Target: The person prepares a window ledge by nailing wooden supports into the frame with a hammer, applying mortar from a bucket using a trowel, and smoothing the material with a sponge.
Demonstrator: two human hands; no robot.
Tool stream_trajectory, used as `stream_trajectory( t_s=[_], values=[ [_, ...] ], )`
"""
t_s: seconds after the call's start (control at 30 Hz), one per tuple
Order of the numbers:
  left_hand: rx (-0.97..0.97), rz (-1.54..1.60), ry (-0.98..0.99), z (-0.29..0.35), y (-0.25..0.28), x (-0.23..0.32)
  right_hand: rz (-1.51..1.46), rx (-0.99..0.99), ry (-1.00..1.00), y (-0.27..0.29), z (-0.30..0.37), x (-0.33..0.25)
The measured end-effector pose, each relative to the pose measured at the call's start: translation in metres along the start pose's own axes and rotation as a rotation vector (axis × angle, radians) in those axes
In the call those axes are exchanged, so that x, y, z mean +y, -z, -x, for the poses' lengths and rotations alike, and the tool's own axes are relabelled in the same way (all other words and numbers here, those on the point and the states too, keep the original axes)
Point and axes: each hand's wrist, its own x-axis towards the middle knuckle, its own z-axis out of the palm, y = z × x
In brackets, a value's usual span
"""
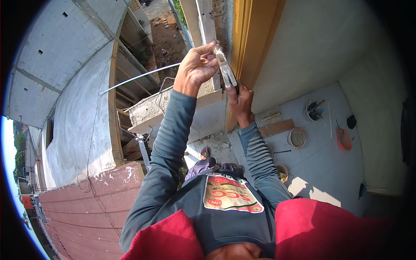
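Note:
My right hand [241,104] is closed around the handle of a claw hammer [225,68], just below the head. The metal head is worn and pale, with its split claw pointing down toward that hand. My left hand [198,65] is raised beside the striking end, fingertips pinched together at the edge of a pale upright board [206,21]. Whatever the left fingers pinch, if anything, is too small or hidden to make out. To the right of the hammer stands a yellow-brown wooden frame [255,39].
A rough concrete ledge [149,107] with bent wires juts out at the left, a drop beyond it. A thin pale rod [138,79] crosses there. On the tiled floor [310,151] stand a mortar bucket [297,138], a tool bucket [313,112] and an orange basin [343,139].

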Motion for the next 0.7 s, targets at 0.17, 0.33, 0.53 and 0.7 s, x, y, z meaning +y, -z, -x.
stream_trajectory(
  t_s=[0.17, 0.33, 0.53, 0.7],
  values=[
    [-0.359, 0.031, 0.216, -0.008, 0.019, 0.012, -0.078, 0.188, 0.410, -0.001, 0.006, 0.000],
    [0.038, 0.016, -0.007, 0.002, 0.003, -0.001, -0.024, 0.015, 0.100, 0.003, 0.008, 0.001],
    [0.139, 0.114, 0.003, 0.001, -0.011, -0.005, 0.034, -0.013, -0.009, 0.002, -0.007, 0.001],
    [0.034, -0.107, -0.036, 0.006, -0.001, 0.002, -0.205, 0.171, 0.495, 0.006, 0.003, -0.006]
  ],
)
